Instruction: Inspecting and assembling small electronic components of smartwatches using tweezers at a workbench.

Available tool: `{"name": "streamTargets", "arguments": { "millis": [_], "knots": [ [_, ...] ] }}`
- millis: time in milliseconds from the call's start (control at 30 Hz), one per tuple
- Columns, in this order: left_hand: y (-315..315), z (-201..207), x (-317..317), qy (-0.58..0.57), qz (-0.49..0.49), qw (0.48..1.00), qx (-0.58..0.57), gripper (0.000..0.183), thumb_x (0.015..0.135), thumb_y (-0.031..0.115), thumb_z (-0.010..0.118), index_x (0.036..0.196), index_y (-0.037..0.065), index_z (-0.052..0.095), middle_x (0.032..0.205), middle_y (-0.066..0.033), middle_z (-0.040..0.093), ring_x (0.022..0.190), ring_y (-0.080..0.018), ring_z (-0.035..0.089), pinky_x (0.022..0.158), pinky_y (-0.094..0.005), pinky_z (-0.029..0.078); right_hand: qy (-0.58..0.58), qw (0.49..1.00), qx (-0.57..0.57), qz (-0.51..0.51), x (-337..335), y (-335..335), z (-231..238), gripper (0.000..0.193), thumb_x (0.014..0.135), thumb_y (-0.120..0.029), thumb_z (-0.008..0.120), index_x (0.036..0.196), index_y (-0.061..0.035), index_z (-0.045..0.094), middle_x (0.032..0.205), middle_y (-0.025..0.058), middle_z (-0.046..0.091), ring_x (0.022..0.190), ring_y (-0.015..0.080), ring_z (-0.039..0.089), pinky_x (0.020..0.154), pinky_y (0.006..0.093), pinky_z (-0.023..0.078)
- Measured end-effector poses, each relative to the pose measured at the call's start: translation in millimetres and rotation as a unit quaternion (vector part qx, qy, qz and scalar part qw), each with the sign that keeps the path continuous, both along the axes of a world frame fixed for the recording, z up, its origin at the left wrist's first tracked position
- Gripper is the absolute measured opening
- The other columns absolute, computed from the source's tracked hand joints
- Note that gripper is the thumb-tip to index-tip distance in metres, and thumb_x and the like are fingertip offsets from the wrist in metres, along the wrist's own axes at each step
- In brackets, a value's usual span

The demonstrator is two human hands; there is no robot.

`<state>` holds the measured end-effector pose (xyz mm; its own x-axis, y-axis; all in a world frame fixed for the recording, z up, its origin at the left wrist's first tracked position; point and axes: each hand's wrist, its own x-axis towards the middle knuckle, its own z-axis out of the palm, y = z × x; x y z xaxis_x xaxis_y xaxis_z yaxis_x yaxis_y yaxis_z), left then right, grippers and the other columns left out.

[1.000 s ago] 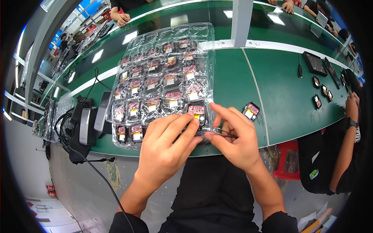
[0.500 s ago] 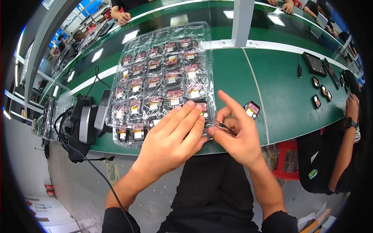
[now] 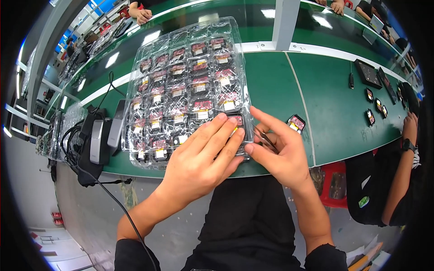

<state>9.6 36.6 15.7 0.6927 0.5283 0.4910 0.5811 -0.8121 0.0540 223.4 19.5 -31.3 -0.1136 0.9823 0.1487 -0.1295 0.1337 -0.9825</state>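
A clear plastic blister tray (image 3: 241, 67) lies on the green bench, its pockets filled with small black square electronic modules with red circuit boards and yellow-white labels. Over the tray's near right corner rests my left hand (image 3: 199, 158), fingers stretched flat across one module (image 3: 236, 120) and partly covering it. Its thumb is tucked lower, near the bench edge. My right hand (image 3: 285, 156) is just right of that corner, holding dark tweezers (image 3: 267, 141) between thumb and fingers, index finger extended toward the tray. Where the tweezer tips end is hard to make out. Another module (image 3: 296, 123) lies on the bench beyond my right hand.
Grey box-shaped devices (image 3: 100, 141) and black cables stand left of the tray. To the right are several loose modules (image 3: 370, 117), a black case (image 3: 367, 73) and a screwdriver (image 3: 351, 80). A seated person's arm (image 3: 403, 158) is at far right. A grey post (image 3: 285, 27) rises behind.
The tray appears slightly farther up in view, and the loose module slightly right. My right hand has shifted a little right and down, still with the tweezers; my left stays over the corner module.
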Motion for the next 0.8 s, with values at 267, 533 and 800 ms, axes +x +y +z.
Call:
{"name": "streamTargets", "arguments": {
  "millis": [267,533,800],
  "knots": [
    [-0.4,1.4,0.7,0.020,0.003,1.000,0.014,0.049,0.076,0.016,0.088,0.119,-0.002,0.075,0.131,-0.0190,0.071,0.125,-0.0371,0.068,0.103,-0.0458,0.059,-0.001,1.000,-0.004,0.001,-1.4,-0.4,3.4,0.067,0.089,0.003,0.079,0.151,0.0006,0.057,0.098,-0.0016,0.058,0.067,-0.0011,0.041,0.056,0.0193,0.034],
    [-1.3,1.1,2.3,0.007,0.008,1.000,0.024,0.044,0.079,0.017,0.087,0.118,-0.001,0.075,0.127,-0.0174,0.072,0.121,-0.0353,0.070,0.108,-0.0509,0.054,0.001,1.000,-0.003,0.010,0.2,1.3,-0.5,0.066,0.089,0.001,0.079,0.152,0.0021,0.056,0.098,-0.0016,0.057,0.069,-0.0011,0.041,0.057,0.0187,0.035],
    [-7.8,3.1,7.4,0.056,0.028,0.995,0.072,0.039,0.087,0.019,0.079,0.120,-0.002,0.074,0.125,-0.0176,0.072,0.119,-0.0345,0.070,0.106,-0.0495,0.056,-0.009,1.000,0.024,0.012,0.4,2.3,-1.1,0.065,0.091,0.000,0.078,0.152,0.0021,0.055,0.098,-0.0017,0.056,0.072,0.0004,0.043,0.059,0.0195,0.037]
  ]
}}
